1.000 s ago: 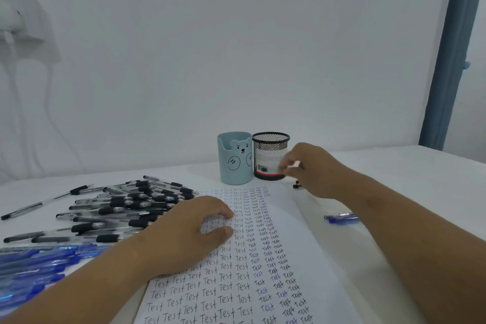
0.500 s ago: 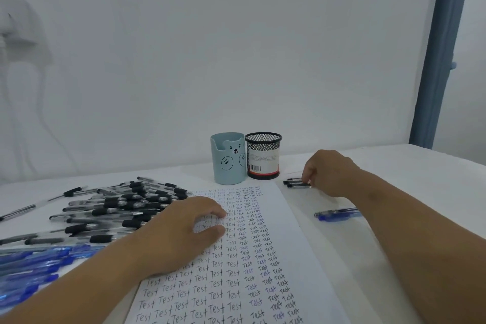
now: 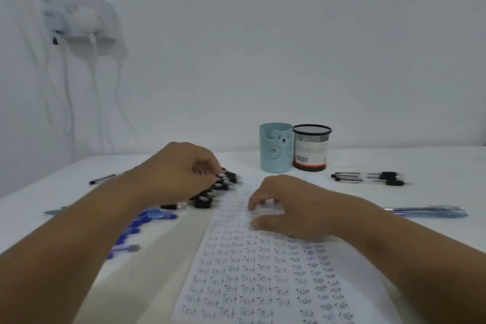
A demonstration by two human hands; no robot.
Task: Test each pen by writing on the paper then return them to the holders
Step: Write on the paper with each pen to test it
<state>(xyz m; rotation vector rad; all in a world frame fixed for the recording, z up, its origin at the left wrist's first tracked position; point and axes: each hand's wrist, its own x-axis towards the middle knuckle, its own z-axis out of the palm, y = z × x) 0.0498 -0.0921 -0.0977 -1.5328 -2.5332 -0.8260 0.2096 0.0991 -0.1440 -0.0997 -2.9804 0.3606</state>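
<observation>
Head camera: your left hand (image 3: 184, 168) reaches into the pile of black pens (image 3: 218, 189) at the left edge of the paper (image 3: 263, 279), fingertips curled down among the caps; motion blur hides whether they have closed on a pen, so I cannot tell if anything is grasped. Your right hand (image 3: 284, 208) rests on the upper part of the sheet with fingers loosely bent and nothing in them, pinning the page of handwritten "Test" rows. Behind the sheet the blue bear holder (image 3: 274, 150) and the black mesh holder (image 3: 311, 147) stand touching side by side, both apparently without pens. A few tested black pens (image 3: 368, 177) lie on the table (image 3: 420, 160) right of the holders, a blue pen (image 3: 426, 212) lies nearer you on the right, and more blue pens (image 3: 147, 221) spread under your left forearm. The risk from here: a hurried pinch into the crowded pile could drag neighbouring pens onto the paper or roll them toward the table edge, and your forearm could sweep the blue ones below it. Tested pens left loose on the table may also get mixed up. Compared with half a second ago, the roles have swapped: your left hand has left the sheet for the pile, and your right has let go of the pens beside the mesh holder and come to the paper.
</observation>
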